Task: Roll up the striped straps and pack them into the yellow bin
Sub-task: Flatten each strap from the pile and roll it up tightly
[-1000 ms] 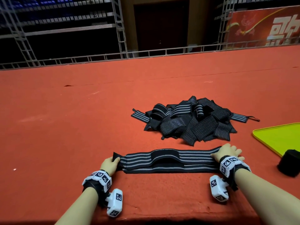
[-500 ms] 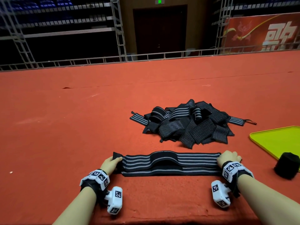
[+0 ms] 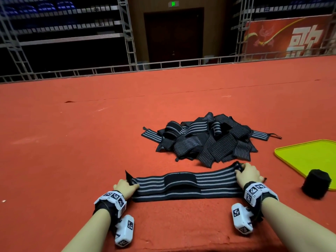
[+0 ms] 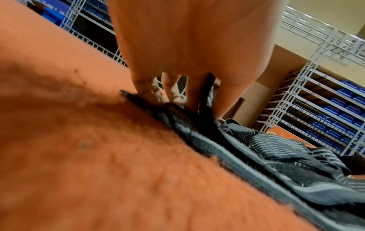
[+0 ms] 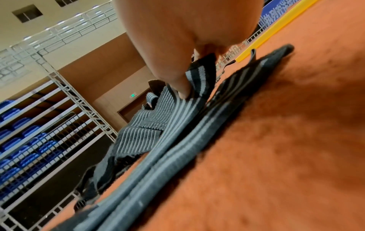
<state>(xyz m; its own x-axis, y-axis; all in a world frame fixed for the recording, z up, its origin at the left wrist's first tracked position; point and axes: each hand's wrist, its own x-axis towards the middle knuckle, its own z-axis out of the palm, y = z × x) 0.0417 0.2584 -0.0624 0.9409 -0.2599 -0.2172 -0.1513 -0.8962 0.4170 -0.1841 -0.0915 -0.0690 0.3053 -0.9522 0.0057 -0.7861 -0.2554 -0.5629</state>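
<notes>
Near the carpet's point(image 3: 54, 160) front edge, the left hand point(image 3: 125, 188) pinches the flat strap's point(image 3: 183, 186) end and the right hand point(image 3: 248, 174) curls its lifted end; roll tightly, edges aligned (a loose coil springs open). Beyond lie the pile point(image 3: 209, 140) and, at the right edge, the yellow bin point(image 3: 309, 157).

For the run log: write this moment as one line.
step: rolling begins | left hand: holds end of flat black grey-striped fabric strap | right hand: lifts other end | shallow yellow plastic bin: one black roll at edge
</notes>
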